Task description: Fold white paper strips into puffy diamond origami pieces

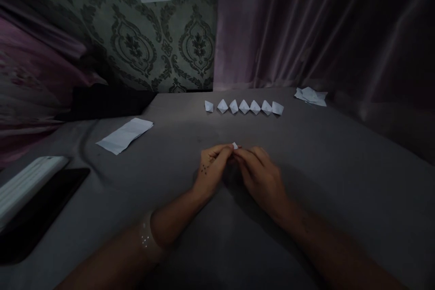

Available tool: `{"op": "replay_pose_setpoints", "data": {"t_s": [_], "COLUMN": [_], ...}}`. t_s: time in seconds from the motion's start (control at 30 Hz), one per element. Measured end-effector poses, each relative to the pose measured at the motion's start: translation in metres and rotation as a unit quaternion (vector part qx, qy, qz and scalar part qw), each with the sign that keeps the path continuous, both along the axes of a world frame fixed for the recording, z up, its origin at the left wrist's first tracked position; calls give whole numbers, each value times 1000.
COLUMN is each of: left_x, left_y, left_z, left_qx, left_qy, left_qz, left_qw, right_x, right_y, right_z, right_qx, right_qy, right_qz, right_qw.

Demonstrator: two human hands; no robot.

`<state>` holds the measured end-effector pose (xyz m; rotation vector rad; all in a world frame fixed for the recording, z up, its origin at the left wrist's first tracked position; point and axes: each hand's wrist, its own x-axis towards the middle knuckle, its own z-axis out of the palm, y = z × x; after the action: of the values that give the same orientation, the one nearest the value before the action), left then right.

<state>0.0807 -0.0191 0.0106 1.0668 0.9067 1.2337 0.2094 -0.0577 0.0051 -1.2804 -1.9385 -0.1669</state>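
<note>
Just above the grey cloth surface (170, 145), my two hands meet in the middle of the view. Between the fingertips a small piece of white folded paper (235, 146) pokes out; most of it is hidden by the fingers. My left hand (213, 165) pinches it between thumb and forefinger. From the other side my right hand (260, 172) closes its fingertips on the same piece. Beyond them stands a row of several folded paper shapes (244, 107), pointed and faceted like little boats.
Flat white paper sheets (125, 136) lie on the left, and a crumpled paper pile (310, 96) sits far right. At the left edge are a white oblong object (32, 186) and a dark flat object (50, 208). Black cloth (108, 101) lies behind, before the patterned wall and curtain (272, 27).
</note>
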Motion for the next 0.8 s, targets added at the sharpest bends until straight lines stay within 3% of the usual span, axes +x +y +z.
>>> {"op": "replay_pose_setpoints", "data": {"t_s": [0.27,0.43,0.57,0.8], "left_x": [-2,0,0,-1], "left_y": [-2,-1,2,3], "left_z": [7,4,-1,1], "left_qx": [26,38,47,40], "left_qy": [54,-8,-1,27], "left_qz": [-4,-45,-30,-21], "left_qw": [998,998,998,999], "right_x": [-4,-1,0,-1], "right_y": [-1,2,6,6], "right_z": [4,10,14,13], "right_qx": [9,-37,-75,-90], "right_qy": [19,164,267,287], "right_qz": [13,-2,-27,-18], "right_qw": [1000,986,960,954]}}
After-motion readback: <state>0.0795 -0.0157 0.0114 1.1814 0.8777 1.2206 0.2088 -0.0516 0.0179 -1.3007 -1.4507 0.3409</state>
